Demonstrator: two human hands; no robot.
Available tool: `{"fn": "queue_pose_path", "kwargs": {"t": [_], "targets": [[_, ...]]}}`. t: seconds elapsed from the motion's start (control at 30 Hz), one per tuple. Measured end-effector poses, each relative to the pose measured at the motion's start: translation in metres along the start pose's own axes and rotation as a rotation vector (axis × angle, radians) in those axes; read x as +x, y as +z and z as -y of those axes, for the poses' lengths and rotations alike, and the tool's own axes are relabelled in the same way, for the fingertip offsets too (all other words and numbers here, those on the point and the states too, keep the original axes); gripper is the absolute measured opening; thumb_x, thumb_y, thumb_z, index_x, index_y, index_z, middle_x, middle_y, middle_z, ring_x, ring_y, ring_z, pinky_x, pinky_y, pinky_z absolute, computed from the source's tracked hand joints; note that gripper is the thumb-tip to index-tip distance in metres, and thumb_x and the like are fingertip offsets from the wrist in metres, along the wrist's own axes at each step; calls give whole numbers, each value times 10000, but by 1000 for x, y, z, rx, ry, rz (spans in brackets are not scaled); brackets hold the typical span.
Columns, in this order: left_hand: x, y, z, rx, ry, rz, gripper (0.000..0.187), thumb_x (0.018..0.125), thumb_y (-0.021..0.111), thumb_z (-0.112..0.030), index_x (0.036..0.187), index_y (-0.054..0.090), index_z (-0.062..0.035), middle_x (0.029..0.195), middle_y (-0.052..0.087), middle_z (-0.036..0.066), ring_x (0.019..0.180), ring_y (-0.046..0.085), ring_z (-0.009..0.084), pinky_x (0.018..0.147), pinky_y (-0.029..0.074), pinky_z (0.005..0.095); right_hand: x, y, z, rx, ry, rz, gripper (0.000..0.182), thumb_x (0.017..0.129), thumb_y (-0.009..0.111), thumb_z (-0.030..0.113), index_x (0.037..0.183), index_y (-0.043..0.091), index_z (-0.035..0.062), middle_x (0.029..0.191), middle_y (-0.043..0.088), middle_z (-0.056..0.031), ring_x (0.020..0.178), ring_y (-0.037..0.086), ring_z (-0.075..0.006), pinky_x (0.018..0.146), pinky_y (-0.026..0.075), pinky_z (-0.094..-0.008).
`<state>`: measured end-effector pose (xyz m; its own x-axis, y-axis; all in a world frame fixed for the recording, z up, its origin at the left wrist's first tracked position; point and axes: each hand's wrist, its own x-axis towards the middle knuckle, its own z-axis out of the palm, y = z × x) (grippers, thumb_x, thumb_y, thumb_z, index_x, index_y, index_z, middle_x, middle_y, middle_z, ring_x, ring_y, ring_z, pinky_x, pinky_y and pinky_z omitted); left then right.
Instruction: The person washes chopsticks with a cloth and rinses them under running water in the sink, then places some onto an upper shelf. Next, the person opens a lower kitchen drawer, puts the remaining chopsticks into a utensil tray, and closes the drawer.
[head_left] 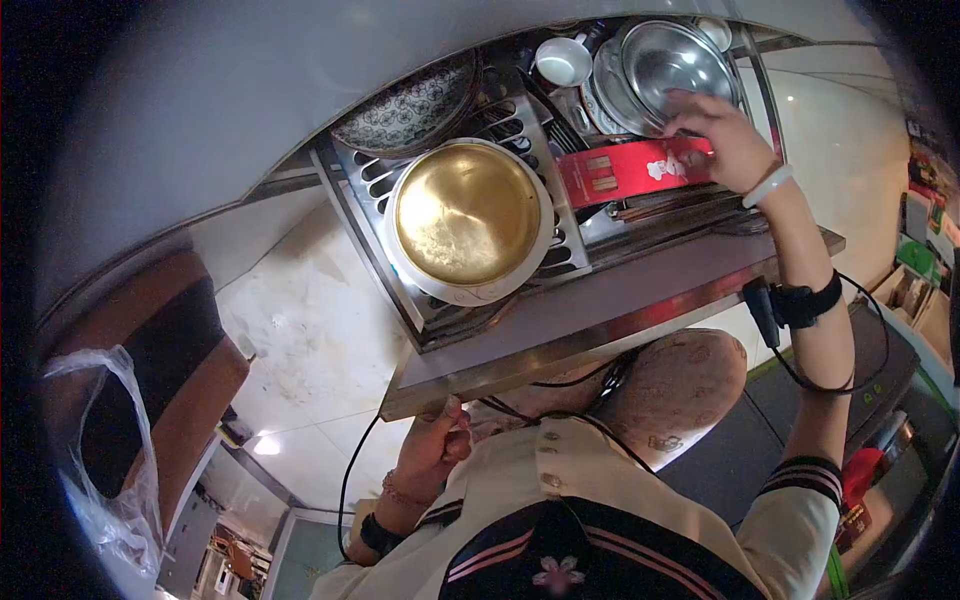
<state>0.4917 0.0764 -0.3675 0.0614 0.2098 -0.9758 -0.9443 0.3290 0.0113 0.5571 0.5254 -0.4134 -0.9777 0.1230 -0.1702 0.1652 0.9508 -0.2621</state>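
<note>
My right hand (715,140) is at the right end of a flat red box (610,175) with a white chef figure and a picture of chopsticks on it. The thumb lies on the box and the fingers curl over its upper edge, close to a metal bowl (665,70). Under the box, wooden chopsticks (655,208) lie in the drawer. My left hand (437,445) is closed, thumb up, just below the front edge of the pulled-out drawer (540,335). Nothing shows in its fingers.
In the drawer, a gold-coloured bowl (467,213) rests in a white bowl on a metal rack. A patterned bowl (410,110) and a white mug (564,62) stand behind. A clear plastic bag (120,480) hangs at the left. A black cable (350,490) runs by my wrist.
</note>
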Motion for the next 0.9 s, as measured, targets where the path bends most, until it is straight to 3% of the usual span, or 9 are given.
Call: {"fn": "queue_pose_path", "kwargs": {"t": [0.07,0.17,0.37,0.47,0.67,0.77,0.9], "targets": [[-1,2,-1,6,0,-12,197,885,451,-315,872,403,-124,640,331,-37,453,281,45,398,246,183,-9,-3,-9,66,70,-72,276,630,637,62,894,563,90,1016,547,-131,976,492,-330,874,391,-365],[2,-5,4,-54,49,32,222,833,548,-292,792,476,-86,618,462,-11,418,339,61,382,259,208,-22,-23,1,172,166,-1,290,637,614,12,915,563,76,964,566,-154,968,508,-322,851,410,-349],[3,-4,4,-64,61,29,203,849,527,-278,846,464,-85,657,462,-10,439,348,64,407,273,208,-67,-17,27,255,278,90,287,677,578,-8,956,550,48,967,565,-170,931,525,-334,800,418,-366],[-2,7,0,48,75,6,259,900,396,-344,791,360,-112,623,282,-31,438,250,48,415,238,196,-83,-15,47,313,403,143,245,731,573,51,974,541,47,953,566,-177,891,539,-345,772,431,-380],[-2,2,7,437,289,30,264,912,370,-333,766,341,-114,620,267,-30,451,258,48,413,219,214,-112,6,61,285,405,95,219,757,566,113,967,552,50,938,579,-157,883,536,-338,767,428,-385],[5,-9,12,154,237,51,210,853,519,-299,877,456,-100,681,456,-9,435,348,51,399,276,205,-118,14,71,296,414,4,192,766,562,127,938,572,42,928,582,-156,890,535,-323,773,426,-372],[9,-9,20,3,220,47,226,856,509,-311,841,440,-97,660,428,-14,421,324,49,379,249,204,-130,25,69,234,447,-119,161,778,545,121,901,594,29,915,585,-157,881,546,-306,775,428,-356]]}}
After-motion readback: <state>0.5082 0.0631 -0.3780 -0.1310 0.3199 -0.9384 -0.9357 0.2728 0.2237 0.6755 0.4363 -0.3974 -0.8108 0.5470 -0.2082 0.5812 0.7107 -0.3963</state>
